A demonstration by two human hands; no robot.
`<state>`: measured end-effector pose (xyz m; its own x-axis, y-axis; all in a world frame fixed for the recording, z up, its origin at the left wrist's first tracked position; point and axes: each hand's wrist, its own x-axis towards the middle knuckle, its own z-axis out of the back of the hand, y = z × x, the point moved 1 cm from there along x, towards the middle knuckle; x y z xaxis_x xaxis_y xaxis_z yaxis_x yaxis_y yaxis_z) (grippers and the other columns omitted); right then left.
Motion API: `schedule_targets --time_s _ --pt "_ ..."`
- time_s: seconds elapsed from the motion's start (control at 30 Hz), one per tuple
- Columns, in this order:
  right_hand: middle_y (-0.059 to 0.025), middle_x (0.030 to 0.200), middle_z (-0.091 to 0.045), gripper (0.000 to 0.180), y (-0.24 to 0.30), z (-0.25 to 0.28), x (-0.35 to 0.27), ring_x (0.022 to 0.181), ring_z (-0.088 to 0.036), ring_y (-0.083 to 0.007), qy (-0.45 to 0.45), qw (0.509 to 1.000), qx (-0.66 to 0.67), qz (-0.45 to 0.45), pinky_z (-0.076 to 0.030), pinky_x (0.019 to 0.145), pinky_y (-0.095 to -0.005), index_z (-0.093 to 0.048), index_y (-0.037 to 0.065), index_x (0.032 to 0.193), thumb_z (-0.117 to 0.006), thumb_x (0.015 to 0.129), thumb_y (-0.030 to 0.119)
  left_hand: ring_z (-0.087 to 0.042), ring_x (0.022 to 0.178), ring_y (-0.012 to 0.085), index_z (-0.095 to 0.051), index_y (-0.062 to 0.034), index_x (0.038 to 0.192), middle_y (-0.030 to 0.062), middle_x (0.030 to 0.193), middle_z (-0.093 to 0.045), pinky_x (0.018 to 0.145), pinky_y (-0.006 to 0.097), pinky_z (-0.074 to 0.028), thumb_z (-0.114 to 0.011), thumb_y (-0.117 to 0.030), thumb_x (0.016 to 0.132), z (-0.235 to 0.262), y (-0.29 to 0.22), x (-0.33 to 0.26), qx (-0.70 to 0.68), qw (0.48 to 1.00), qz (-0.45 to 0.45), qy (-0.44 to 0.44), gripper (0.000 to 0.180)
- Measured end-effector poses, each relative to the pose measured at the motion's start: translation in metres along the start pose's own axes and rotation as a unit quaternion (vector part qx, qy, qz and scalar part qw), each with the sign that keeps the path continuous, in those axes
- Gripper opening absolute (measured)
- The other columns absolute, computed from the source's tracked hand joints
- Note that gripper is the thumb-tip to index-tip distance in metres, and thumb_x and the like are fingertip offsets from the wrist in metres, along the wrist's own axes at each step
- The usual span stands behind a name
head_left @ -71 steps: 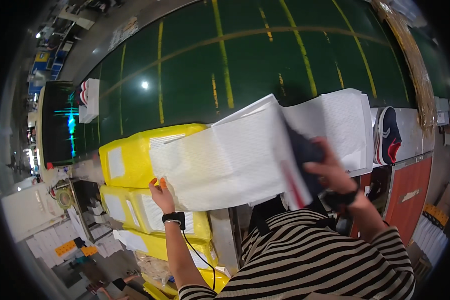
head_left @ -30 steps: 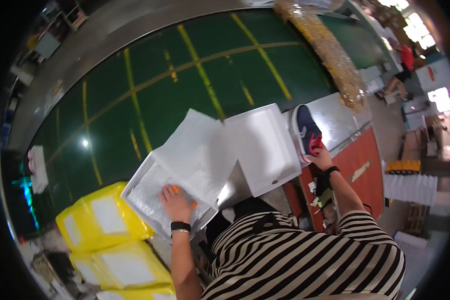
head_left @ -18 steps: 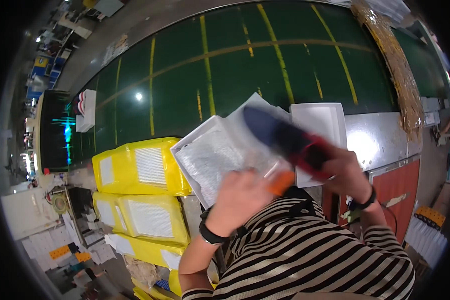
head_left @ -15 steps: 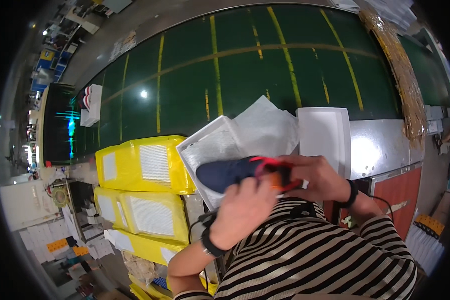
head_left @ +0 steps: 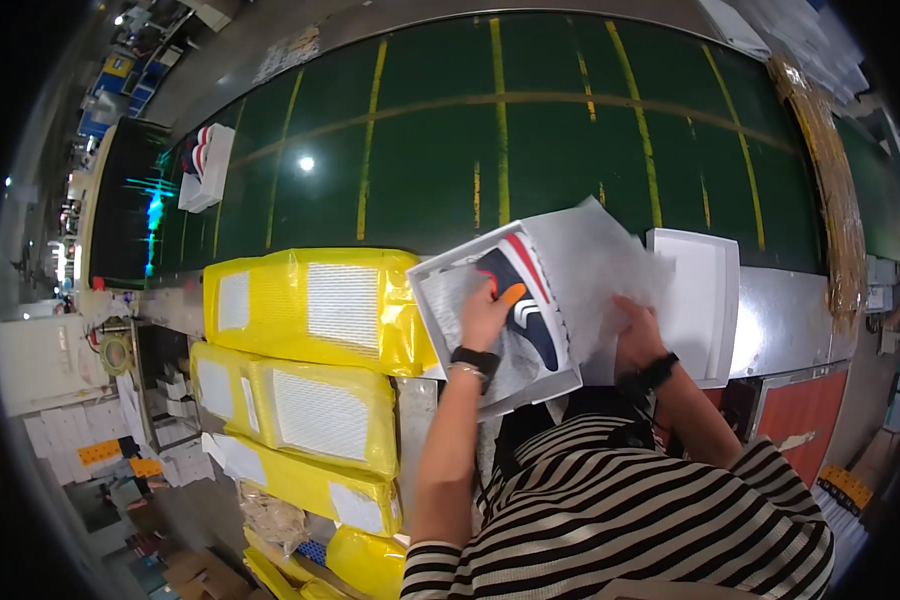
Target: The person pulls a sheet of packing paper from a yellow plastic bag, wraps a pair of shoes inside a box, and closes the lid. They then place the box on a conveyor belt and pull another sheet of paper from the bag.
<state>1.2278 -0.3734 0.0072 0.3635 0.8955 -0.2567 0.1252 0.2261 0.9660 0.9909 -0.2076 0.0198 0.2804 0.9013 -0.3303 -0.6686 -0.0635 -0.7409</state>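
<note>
Holding a navy shoe [head_left: 542,340] on its side, the left hand [head_left: 483,318] is resting inside a white box [head_left: 560,385] lined with crumpled paper [head_left: 448,298]. Its grip is clamping the shoe near the red-lined collar, the thumb (wearing an orange tip cover) lying along the upper. The shoe's sole is facing the box's right wall, and its toe is pointing toward the wearer.

Beside the box, the right hand [head_left: 638,335] is touching the near part of a thin white sheet [head_left: 600,260] that is spreading outward over the box's right side. Whether those fingers are pinching the sheet or merely lying against it, one cannot tell (motion is blurring the edge).

As for progress, one shoe is already lying within the box, though the hand is not yet letting go. By judgement, the covering and closing are outstanding: the sheet is lying off the shoe, and a shallow white tray [head_left: 705,310], probably the lid, is sitting apart at the right. Whether a second shoe is hiding under the lining cannot be told.

Yellow-wrapped packages [head_left: 278,305] are lying to the left; farther off, a small white carton [head_left: 215,185] holding striped footwear is standing on the green work surface [head_left: 425,150].
</note>
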Motion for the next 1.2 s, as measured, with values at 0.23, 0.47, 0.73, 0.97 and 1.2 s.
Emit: schedule_targets --time_s 0.23,0.47,0.73,0.97,1.2 --pt "-0.0232 0.146 -0.040 0.030 0.062 -0.080 -0.024 0.144 -0.024 -0.0409 0.199 0.846 -0.347 0.353 -0.014 0.118 -0.0557 -0.065 0.004 0.107 -0.065 0.082 0.022 -0.064 0.075 0.0139 -0.060 -0.0035 0.114 0.0045 0.098 -0.064 0.064 0.027 -0.049 -0.063 -0.023 0.095 0.031 -0.017 -0.023 -0.382 0.920 0.093 -0.001 0.028" --pt "-0.0089 0.127 -0.058 0.022 0.079 -0.131 0.020 0.136 -0.034 -0.0445 0.519 0.755 -0.396 0.068 -0.012 0.116 -0.0638 -0.068 0.015 0.095 -0.073 0.078 0.028 -0.061 0.102 0.0231 -0.058 -0.0024 0.123 0.0123 0.115 -0.062 0.084 0.036 -0.049 -0.062 -0.023 0.095 0.121 0.043 -0.078 -0.193 0.949 -0.028 -0.250 0.035" --pt "-0.0185 0.152 -0.034 0.058 0.030 -0.178 0.083 0.139 -0.028 -0.0485 0.126 0.712 -0.633 0.277 -0.017 0.114 -0.0625 -0.054 0.022 0.136 -0.069 0.082 0.036 -0.025 0.142 0.0426 -0.039 -0.0045 0.145 0.0257 0.153 -0.030 0.113 0.056 -0.023 -0.079 -0.053 0.068 0.051 0.019 -0.102 0.395 0.892 -0.195 0.100 0.100" --pt "-0.0180 0.155 -0.027 0.080 0.064 -0.133 0.056 0.142 -0.020 -0.0473 0.133 0.782 -0.528 0.303 -0.017 0.114 -0.0606 -0.047 0.023 0.142 -0.079 0.070 0.040 -0.058 0.108 0.0437 -0.056 -0.0057 0.130 0.0255 0.126 -0.058 0.086 0.048 -0.048 -0.065 -0.055 0.082 0.070 0.019 -0.109 0.267 0.918 -0.156 0.247 0.069" --pt "-0.0181 0.132 -0.052 0.063 -0.022 0.055 -0.054 0.120 -0.050 -0.0403 -0.145 0.849 -0.460 -0.213 -0.046 0.093 -0.0461 -0.057 0.014 0.129 -0.077 0.071 0.027 -0.058 0.088 0.0135 -0.059 -0.0002 0.126 0.0082 0.103 -0.066 0.081 0.026 -0.048 -0.065 -0.005 0.091 0.077 0.010 -0.111 -0.155 0.982 0.013 0.110 0.035"
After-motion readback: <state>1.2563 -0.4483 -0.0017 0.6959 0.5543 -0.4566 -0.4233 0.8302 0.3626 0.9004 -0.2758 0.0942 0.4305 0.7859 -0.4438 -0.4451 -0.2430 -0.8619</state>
